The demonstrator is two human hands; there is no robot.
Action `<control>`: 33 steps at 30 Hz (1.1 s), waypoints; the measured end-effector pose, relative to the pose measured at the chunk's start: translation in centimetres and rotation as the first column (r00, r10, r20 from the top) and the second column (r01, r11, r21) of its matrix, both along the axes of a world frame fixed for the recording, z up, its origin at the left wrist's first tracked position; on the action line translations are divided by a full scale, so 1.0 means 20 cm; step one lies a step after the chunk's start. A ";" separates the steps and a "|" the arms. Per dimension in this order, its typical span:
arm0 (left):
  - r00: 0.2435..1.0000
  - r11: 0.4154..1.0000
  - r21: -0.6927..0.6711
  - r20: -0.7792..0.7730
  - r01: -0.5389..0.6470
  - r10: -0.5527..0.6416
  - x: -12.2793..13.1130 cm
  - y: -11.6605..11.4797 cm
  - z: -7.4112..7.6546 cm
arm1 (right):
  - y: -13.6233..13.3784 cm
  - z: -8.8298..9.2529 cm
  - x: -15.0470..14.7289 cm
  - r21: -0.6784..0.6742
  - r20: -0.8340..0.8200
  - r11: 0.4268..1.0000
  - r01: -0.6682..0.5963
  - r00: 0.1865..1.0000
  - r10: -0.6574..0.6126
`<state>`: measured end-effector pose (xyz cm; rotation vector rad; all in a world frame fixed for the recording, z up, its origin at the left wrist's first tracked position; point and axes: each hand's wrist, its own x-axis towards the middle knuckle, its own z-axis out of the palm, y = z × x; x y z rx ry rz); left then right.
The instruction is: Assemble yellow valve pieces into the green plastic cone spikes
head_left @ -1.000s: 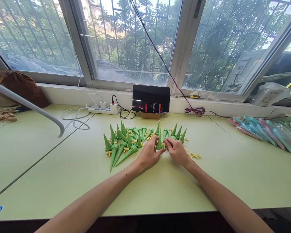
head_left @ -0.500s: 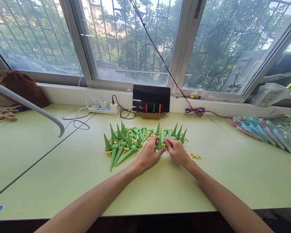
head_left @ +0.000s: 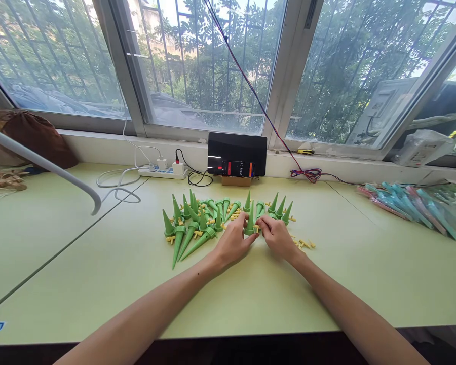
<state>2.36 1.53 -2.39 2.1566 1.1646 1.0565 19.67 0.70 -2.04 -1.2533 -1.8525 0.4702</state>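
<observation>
A green plant watering spike (head_left: pixel 251 220) stands point up on the table, with my left hand (head_left: pixel 233 238) closed around its base. My right hand (head_left: pixel 275 235) pinches a small yellow T-shaped valve (head_left: pixel 256 229) at the right side of that spike's base. Whether the valve sits in the spike I cannot tell, as fingers cover part of it. Just behind stands another green spike (head_left: pixel 247 202). To the left is a crowd of green spikes (head_left: pixel 190 235), some upright and some lying down, with yellow valves among them.
More upright spikes (head_left: pixel 279 207) stand behind my right hand. Loose yellow valves (head_left: pixel 304 244) lie to its right. At the back are a tablet (head_left: pixel 237 147), a phone (head_left: pixel 241 169) and a power strip (head_left: pixel 163 172). Teal and pink plastic packets (head_left: pixel 414 205) lie far right. A white curved bar (head_left: pixel 45 165) crosses the left side.
</observation>
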 end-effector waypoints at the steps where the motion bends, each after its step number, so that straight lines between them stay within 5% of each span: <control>1: 1.000 1.000 0.000 -0.004 -0.001 0.001 0.00 0.00 0.00 | 0.00 0.00 0.00 -0.002 -0.003 1.000 -0.001 1.000 0.001; 18: 0.986 0.985 0.021 -0.006 -0.168 0.169 0.01 -0.01 0.05 | -0.02 0.04 0.00 -0.019 -0.042 0.998 -0.066 0.997 0.065; 33: 0.992 0.991 0.036 0.001 -0.129 0.129 0.01 0.00 0.04 | -0.01 0.01 0.00 0.059 -0.007 0.994 -0.090 0.996 0.091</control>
